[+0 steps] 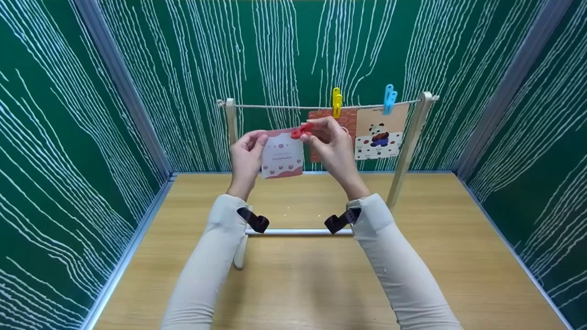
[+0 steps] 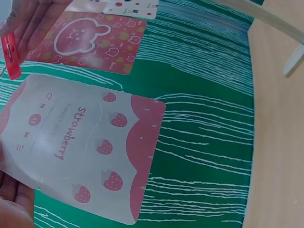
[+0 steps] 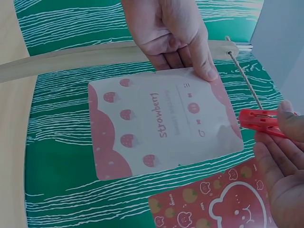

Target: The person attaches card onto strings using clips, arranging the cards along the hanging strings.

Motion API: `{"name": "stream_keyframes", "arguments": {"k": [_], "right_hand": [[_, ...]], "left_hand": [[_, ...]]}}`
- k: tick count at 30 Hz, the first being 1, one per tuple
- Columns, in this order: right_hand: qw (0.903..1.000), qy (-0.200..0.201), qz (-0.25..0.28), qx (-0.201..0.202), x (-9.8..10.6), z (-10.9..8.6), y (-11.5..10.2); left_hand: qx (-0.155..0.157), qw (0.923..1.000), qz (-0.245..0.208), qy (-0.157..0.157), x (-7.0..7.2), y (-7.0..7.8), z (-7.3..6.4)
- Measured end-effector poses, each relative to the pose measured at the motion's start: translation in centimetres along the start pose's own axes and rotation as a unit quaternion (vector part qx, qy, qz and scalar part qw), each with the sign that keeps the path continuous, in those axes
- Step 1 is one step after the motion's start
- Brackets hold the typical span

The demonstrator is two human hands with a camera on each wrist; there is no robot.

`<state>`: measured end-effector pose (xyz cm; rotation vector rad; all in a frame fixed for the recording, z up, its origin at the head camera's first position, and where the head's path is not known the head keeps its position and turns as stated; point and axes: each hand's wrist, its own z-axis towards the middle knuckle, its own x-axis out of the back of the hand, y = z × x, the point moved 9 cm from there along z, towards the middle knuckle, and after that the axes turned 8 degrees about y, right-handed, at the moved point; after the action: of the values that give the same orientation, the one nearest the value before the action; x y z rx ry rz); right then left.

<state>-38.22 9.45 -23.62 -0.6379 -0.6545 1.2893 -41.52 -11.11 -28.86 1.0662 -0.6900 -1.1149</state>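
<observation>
A white and pink strawberry card (image 1: 282,158) hangs upright just below the rope (image 1: 275,107). My left hand (image 1: 247,157) pinches its upper left corner between thumb and fingers. In my right hand (image 1: 334,145) a red clothespin (image 1: 300,131) is held by thumb and fingers, its tip right at the card's upper right edge. The right wrist view shows the clothespin (image 3: 259,119) beside the top edge of the strawberry card (image 3: 166,123). Partly behind my right hand is a red bear-patterned card (image 2: 90,42), hung from the rope by a yellow clothespin (image 1: 337,103).
A panda card (image 1: 379,137) hangs at the right under a blue clothespin (image 1: 390,99). Wooden posts (image 1: 410,146) carry the rope, with a pale crossbar (image 1: 298,232) low between them on the wooden table (image 1: 293,284). Green white-streaked walls (image 1: 183,55) enclose three sides.
</observation>
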Motion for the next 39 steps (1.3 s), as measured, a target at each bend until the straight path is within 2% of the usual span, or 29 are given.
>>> {"name": "stream_keyframes", "arguments": {"k": [6, 11, 22, 31, 39], "right_hand": [[0.9995, 0.025, 0.005, 0.018, 0.0, 0.8, -0.8], [0.9983, 0.048, -0.013, 0.029, 0.1, 1.5, -1.5], [0.9968, 0.068, 0.001, 0.041, 0.1, 2.5, -3.1], [0.9963, 0.066, -0.031, 0.047, -0.4, 3.7, -3.3], [0.9965, 0.053, -0.052, 0.038, -1.4, 4.4, -3.4]], "left_hand": [[-0.006, 0.9999, -0.006, 0.008, -0.2, 0.7, 0.4], [-0.013, 0.9998, -0.008, 0.009, -0.4, 1.2, 0.7], [-0.022, 0.9997, 0.004, 0.011, -0.7, 2.8, 1.2], [-0.014, 0.9997, 0.011, 0.018, -0.9, 3.0, 1.8], [-0.022, 0.9997, 0.004, 0.005, -1.0, 3.4, 2.0]]}}
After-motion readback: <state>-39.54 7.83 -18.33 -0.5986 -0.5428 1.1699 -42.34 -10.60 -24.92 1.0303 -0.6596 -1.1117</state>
